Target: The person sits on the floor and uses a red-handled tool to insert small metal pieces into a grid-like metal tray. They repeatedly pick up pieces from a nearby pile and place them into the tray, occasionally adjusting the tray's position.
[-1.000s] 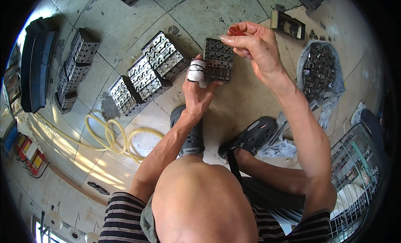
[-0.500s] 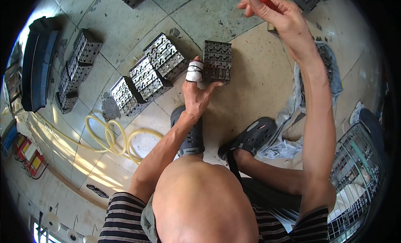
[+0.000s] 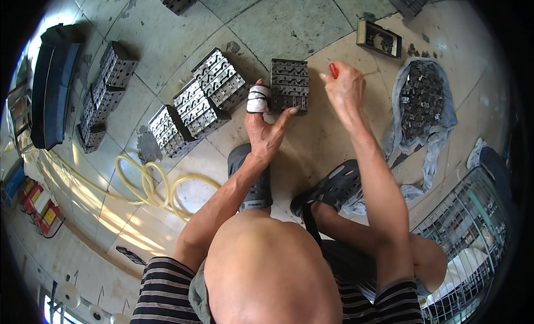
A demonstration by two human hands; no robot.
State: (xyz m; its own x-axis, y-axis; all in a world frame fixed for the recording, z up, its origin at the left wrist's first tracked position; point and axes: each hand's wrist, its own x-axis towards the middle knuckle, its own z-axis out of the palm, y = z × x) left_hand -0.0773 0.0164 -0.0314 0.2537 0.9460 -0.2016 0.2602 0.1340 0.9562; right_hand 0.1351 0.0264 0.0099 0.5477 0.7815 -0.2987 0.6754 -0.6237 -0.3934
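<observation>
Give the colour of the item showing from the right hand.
Red: the small item in the right hand, best seen in the head view.

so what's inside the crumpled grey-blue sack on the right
The crumpled grey-blue sack lies open, holding a heap of small dark metal-looking pieces, some with light, shiny faces. Only the top layer shows; whatever lies beneath it is covered.

the person's left hand [image 3: 266, 133] is spread at the near left corner of a dark metal block [image 3: 289, 82] on the floor, thumb on its near end, a white-wrapped finger [image 3: 257, 100] along its left side. the right hand [image 3: 346, 93] grips something red [image 3: 334, 70], well clear of the block. farther right sits a grey bag [image 3: 450, 115] of small metal pieces [image 3: 421, 96]
</observation>
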